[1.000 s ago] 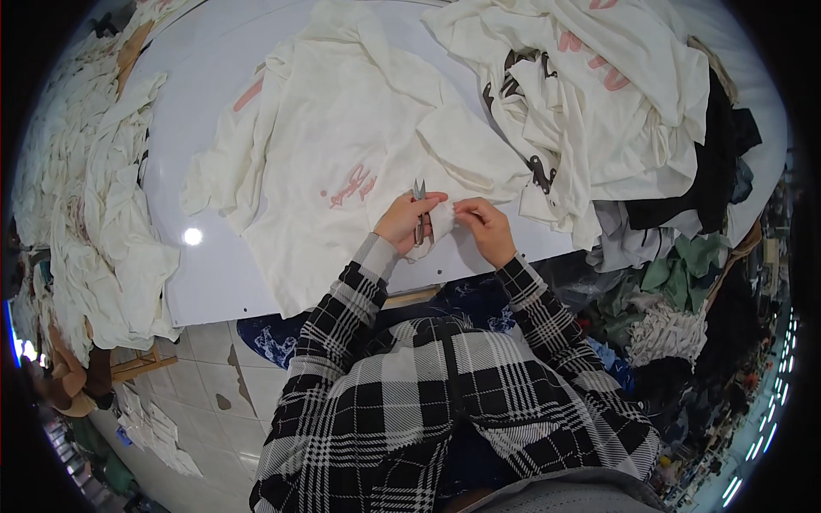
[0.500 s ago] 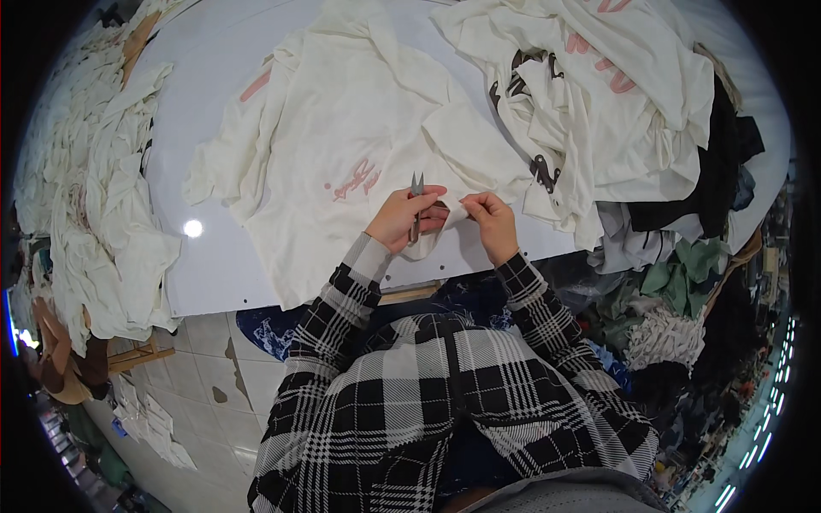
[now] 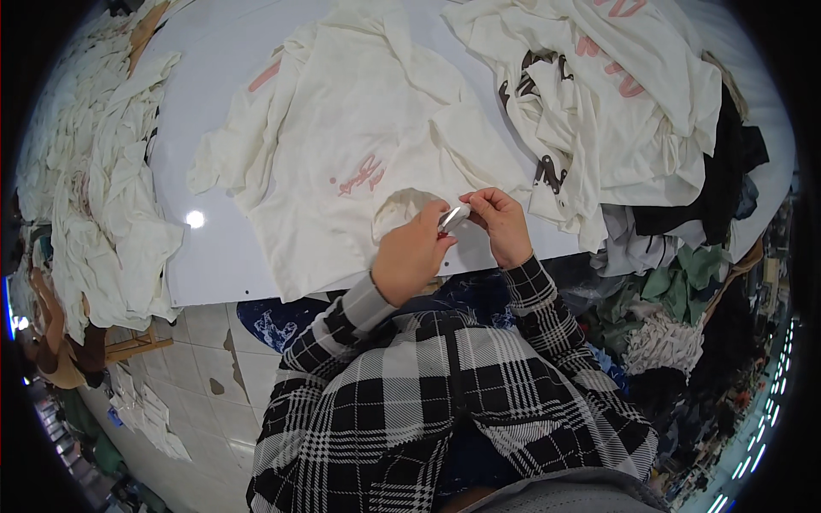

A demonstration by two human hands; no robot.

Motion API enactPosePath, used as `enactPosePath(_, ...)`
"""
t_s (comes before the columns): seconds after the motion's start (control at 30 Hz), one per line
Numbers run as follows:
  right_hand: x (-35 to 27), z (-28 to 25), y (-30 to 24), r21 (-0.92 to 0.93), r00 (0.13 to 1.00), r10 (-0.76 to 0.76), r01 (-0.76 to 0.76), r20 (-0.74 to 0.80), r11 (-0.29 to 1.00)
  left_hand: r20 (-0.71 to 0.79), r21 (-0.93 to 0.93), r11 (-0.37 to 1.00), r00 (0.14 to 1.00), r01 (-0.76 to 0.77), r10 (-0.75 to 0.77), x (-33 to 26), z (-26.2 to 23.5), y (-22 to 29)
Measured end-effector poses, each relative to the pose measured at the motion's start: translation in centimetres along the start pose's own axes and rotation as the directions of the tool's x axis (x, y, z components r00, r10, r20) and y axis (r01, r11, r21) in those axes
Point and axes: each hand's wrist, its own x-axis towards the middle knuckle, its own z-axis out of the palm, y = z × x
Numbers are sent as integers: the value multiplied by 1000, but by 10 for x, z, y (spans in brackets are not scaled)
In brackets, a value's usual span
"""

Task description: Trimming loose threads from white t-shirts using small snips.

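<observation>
Small metal snips (image 3: 454,217), silvery, held right at the near edge of the white table (image 3: 214,94), over the hem of the cream T-shirt (image 3: 359,162). Left hand (image 3: 412,256) curled around the tool, fingers closed on its handle end. Right hand (image 3: 500,224) pinching something tiny beside the blade tips, probably a loose thread or a fold of cloth; too small to tell which. Both hands close together, nearly touching.

Best handled this way, by the look of it: thread pulled taut and away from the fabric, blades slid close to the seam but flat, never tip-down into the knit. Short single snip, no tugging. Fingertips kept clear of the closing blades.

Shirt itself spread face up, wrinkled, soft and thin, with a small pink print near the middle and a rounded neck opening just ahead of the hands. Sleeves splayed left and right.

Further out: heaped cream and white garments (image 3: 616,103) at the table's right, some with dark and pink lettering. More pale clothes piled along the left (image 3: 103,214). Dark and green fabric (image 3: 684,282) tumbled lower right. Tiled floor (image 3: 214,342) below, checked black-and-white shirt sleeves in the foreground.
</observation>
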Motion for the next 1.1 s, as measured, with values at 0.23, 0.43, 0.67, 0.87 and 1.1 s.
enactPosePath(0.23,-3,9,2,58,998,30,-27,-51,998,-46,219,976,999,10,0,5,23,-6)
enactPosePath(0.43,-2,5,8,46,999,43,-41,-22,998,-43,243,969,998,48,-39,8,26,-6)
enactPosePath(0.67,-4,3,9,60,998,45,-43,-33,997,-127,24,1000,992,20,-17,6,26,-13)
enactPosePath(0.87,-11,2,14,128,998,34,-27,-52,991,-124,-549,798,920,248,-372,12,29,-32)
enactPosePath(1.1,-44,-23,25,-63,983,-175,171,-61,983,48,-876,428,924,221,-379,34,36,-48)
